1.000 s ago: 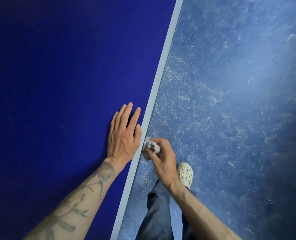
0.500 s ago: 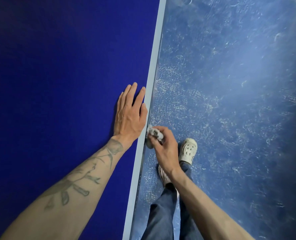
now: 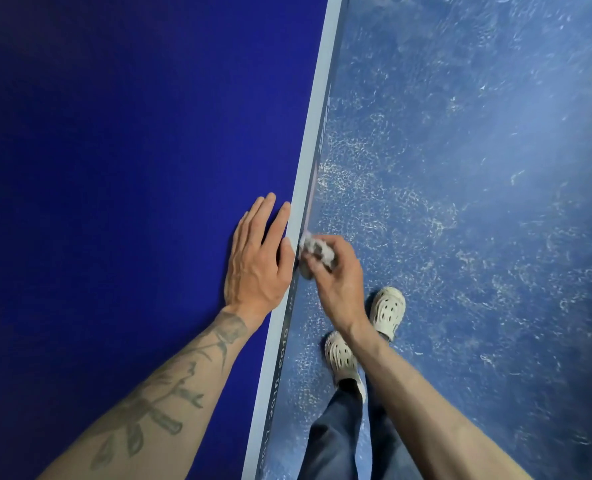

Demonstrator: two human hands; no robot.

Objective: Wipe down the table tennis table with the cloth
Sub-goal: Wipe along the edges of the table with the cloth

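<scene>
Cloth (image 3: pixel 317 249): a small crumpled grey-white wad. It sits at the table's side face (image 3: pixel 322 140), just below the pale border stripe (image 3: pixel 317 109) and right beside the left thumb.

Right hand (image 3: pixel 339 282): fingers curled round the cloth, pinching it and pushing it sideways against the side face. Part of the wad pokes out above the fingers.

Left hand (image 3: pixel 256 261): flat on the blue table (image 3: pixel 114 168), fingers straight and together, holding nothing. It lies along the border stripe and reads to us as a brace.

Handling, our judgement:
- The cloth looks soft, light and easily squashed, so it should mould to the narrow face.
- A wad this small could roll or slip out of a fingertip pinch under a sideways drag.
- We would bunch it deeper against the finger pads, leaving one fold of fabric facing the surface.
- The table looks stiff and heavy, so we expect no give under pressure.
- There is printed lettering along the side face. It should take light rubbing, though we cannot tell how firmly it is bonded.

Below: a scuffed blue floor (image 3: pixel 478 202) and pale perforated shoes (image 3: pixel 388 311).
</scene>
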